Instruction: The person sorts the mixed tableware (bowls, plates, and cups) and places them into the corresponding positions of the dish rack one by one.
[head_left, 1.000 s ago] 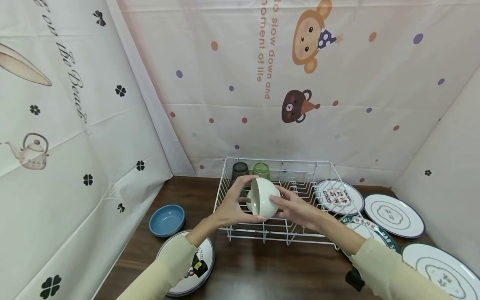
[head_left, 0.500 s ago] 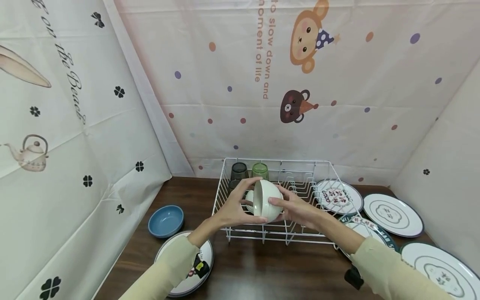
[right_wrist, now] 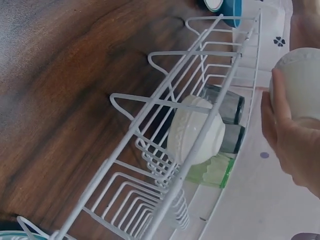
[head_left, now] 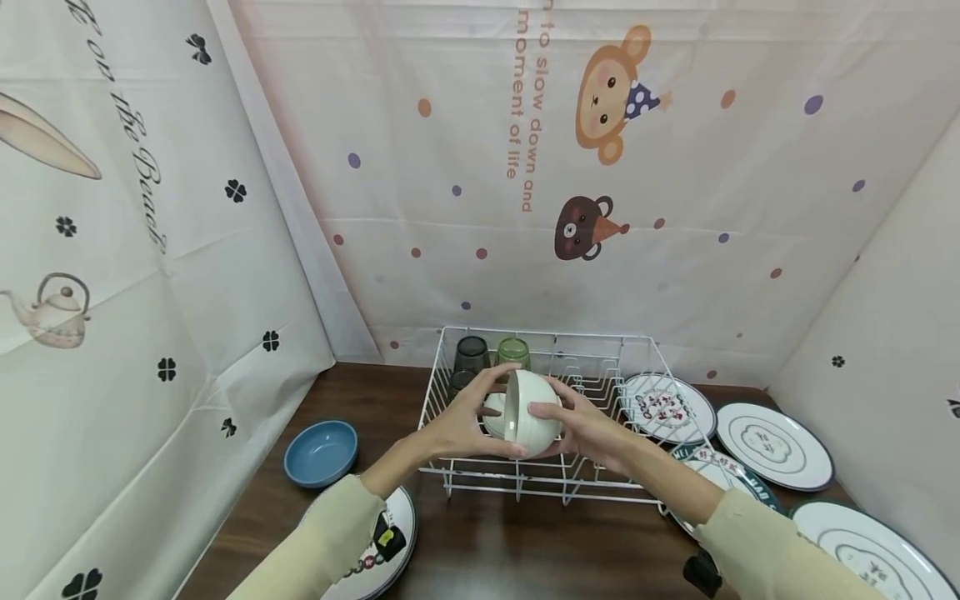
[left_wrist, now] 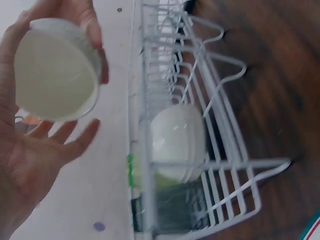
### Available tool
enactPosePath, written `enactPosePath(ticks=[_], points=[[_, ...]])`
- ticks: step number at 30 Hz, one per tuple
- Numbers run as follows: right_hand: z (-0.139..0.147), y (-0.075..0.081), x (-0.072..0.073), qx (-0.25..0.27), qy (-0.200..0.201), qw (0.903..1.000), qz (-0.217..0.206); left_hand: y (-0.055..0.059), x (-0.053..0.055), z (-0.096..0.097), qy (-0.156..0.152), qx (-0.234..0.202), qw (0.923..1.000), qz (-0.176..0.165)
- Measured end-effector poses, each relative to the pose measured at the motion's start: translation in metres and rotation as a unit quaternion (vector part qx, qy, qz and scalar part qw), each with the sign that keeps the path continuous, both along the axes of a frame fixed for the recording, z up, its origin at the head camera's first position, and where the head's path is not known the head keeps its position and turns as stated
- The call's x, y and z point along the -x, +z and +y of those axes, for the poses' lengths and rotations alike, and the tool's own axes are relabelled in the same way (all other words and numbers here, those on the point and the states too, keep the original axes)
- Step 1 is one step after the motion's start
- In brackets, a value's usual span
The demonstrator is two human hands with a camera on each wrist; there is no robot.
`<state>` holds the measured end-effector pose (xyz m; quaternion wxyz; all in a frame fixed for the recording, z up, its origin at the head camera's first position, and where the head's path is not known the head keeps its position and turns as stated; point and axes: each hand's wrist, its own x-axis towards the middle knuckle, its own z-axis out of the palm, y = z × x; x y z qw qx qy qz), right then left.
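Observation:
A white bowl (head_left: pixel 536 415), tipped on its side with the mouth facing left, is held between both hands over the white wire dish rack (head_left: pixel 543 492). My left hand (head_left: pixel 467 423) grips it at the rim side, thumb below and fingers above. The right hand (head_left: pixel 588 427) holds the rounded outer side, its thumb across the wall. In the left wrist view the held bowl's inside (left_wrist: pixel 55 75) faces the camera. A second white bowl (right_wrist: pixel 195 130) stands in the rack, below the held one. Beside it are dark grey glasses (head_left: pixel 472 355) and a green glass (head_left: pixel 513 353).
Left of the rack sits a blue bowl (head_left: pixel 321 454). A stack of patterned plates (head_left: pixel 401 533) lies nearer, partly under the left sleeve. Several decorated plates, including a white one (head_left: pixel 775 446), lie at the right. Printed cloth (head_left: pixel 450 167) walls in the brown table (head_left: pixel 480 558).
The whole head view has shifted slightly downward. Both hands keep hold of the bowl, which has moved a little right and nearer relative to the rack.

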<state>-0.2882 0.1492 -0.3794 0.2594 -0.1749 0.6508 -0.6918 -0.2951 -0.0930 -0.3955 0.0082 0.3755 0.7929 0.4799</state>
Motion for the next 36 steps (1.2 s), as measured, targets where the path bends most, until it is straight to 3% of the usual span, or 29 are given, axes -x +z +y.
enactPosePath(ticks=[3,6,8,10,12,14,18,20,24,28,30,36], points=[[-0.002,0.003,0.004,-0.021,-0.028,0.9994,0.009,0.002,0.009,-0.014,0.017,0.040,0.9990,0.007],[-0.003,0.009,0.012,-0.067,-0.065,0.9949,0.038,-0.001,0.021,-0.034,0.095,0.080,0.9917,0.033],[-0.002,0.014,0.017,-0.118,-0.087,0.9868,0.070,-0.010,0.029,-0.049,0.168,0.110,0.9776,0.063],[-0.001,0.017,0.023,-0.171,-0.103,0.9736,0.109,-0.021,0.033,-0.061,0.233,0.143,0.9576,0.090],[0.000,0.017,0.027,-0.224,-0.116,0.9555,0.153,-0.034,0.035,-0.070,0.280,0.165,0.9389,0.112],[-0.001,0.016,0.031,-0.266,-0.124,0.9335,0.206,-0.047,0.035,-0.074,0.308,0.175,0.9273,0.120],[-0.006,0.006,0.037,-0.312,-0.115,0.8878,0.318,-0.064,0.028,-0.072,0.350,0.158,0.9175,0.103],[-0.012,0.001,0.038,-0.323,-0.104,0.8698,0.358,-0.069,0.024,-0.069,0.373,0.145,0.9111,0.100],[-0.028,-0.007,0.036,-0.350,-0.083,0.8440,0.398,-0.073,0.019,-0.064,0.405,0.121,0.8994,0.110],[-0.046,-0.009,0.033,-0.371,-0.041,0.8283,0.418,-0.072,0.018,-0.061,0.418,0.115,0.8941,0.114],[-0.055,-0.009,0.033,-0.384,-0.008,0.8113,0.441,-0.071,0.019,-0.059,0.422,0.124,0.8908,0.114],[-0.082,-0.009,0.038,-0.451,0.080,0.7198,0.522,-0.072,0.021,-0.056,0.424,0.146,0.8873,0.108]])
